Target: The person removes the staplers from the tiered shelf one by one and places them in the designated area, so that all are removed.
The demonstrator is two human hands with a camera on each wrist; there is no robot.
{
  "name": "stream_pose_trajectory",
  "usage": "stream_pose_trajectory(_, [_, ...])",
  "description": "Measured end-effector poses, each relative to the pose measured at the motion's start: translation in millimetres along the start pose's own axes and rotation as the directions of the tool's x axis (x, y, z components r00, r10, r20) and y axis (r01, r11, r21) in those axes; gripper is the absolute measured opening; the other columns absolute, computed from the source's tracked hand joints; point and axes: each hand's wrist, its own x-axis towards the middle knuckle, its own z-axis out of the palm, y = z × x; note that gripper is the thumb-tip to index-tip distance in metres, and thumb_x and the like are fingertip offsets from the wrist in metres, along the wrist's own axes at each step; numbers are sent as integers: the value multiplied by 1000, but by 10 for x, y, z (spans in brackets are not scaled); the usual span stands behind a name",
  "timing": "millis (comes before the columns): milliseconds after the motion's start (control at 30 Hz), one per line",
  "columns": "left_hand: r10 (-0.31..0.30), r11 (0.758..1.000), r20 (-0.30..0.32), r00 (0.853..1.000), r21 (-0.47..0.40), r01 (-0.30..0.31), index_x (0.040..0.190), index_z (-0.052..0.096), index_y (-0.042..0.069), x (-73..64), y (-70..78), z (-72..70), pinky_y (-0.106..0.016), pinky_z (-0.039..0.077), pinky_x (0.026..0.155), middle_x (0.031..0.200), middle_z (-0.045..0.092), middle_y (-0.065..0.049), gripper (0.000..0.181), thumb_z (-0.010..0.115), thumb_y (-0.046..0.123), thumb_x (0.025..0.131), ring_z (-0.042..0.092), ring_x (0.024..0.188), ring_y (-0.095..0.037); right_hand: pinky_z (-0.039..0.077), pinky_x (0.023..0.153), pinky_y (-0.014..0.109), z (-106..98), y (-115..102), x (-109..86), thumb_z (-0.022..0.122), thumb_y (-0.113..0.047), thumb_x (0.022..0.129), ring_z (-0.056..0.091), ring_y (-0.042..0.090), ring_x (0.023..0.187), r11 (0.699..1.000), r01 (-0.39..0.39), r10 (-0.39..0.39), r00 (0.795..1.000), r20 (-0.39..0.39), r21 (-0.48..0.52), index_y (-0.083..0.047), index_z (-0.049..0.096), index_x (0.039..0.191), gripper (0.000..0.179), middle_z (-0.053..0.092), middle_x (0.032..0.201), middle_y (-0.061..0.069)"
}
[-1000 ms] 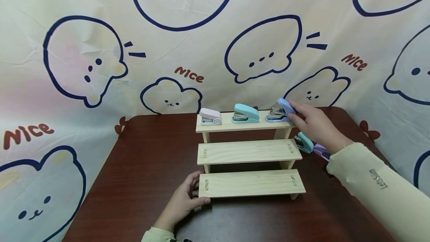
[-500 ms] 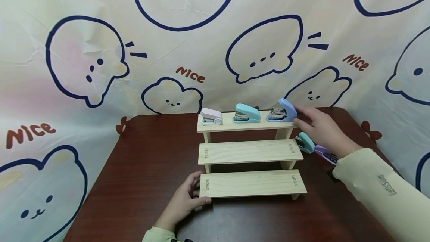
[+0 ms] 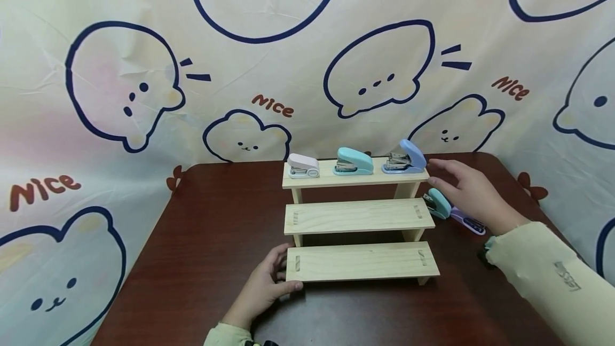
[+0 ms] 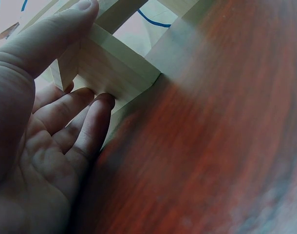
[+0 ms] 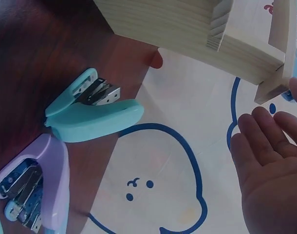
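Observation:
A three-step wooden shelf (image 3: 360, 261) stands on the table. My left hand (image 3: 263, 288) grips the left end of its lowest step. In the left wrist view the thumb (image 4: 51, 39) lies over the board and the fingers bend against the side panel (image 4: 119, 68). Along the top step stand a white stapler (image 3: 302, 166), a turquoise stapler (image 3: 354, 161) and, at the right end, a blue stapler (image 3: 405, 158) with its arm raised. Just right of the blue stapler, my right hand (image 3: 473, 194) holds nothing, its fingers loosely extended beside the top board's end.
Right of the shelf, another turquoise stapler (image 5: 95, 119) and a purple stapler (image 5: 53, 180) lie on the dark brown table (image 3: 211, 218). A cloth (image 3: 269, 68) printed with cartoon figures hangs behind and at the sides.
My right hand has let go of the blue stapler and drawn back to the right. The stapler stays on the top step. My left hand keeps its place.

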Motion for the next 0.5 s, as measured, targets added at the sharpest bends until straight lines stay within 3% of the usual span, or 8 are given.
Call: stream_pose_trajectory(500, [-17,1000,-7,1000,-8,17,149,34,-2,5,-2,7,-28,53,83,139,55,-25,88,86,11,79,66,101,-25,38,97,71,41,230,-276,58,-34,103,43,50,130,1000,-18,19,997,-69,8,-3,47,147,55,48,145,27])
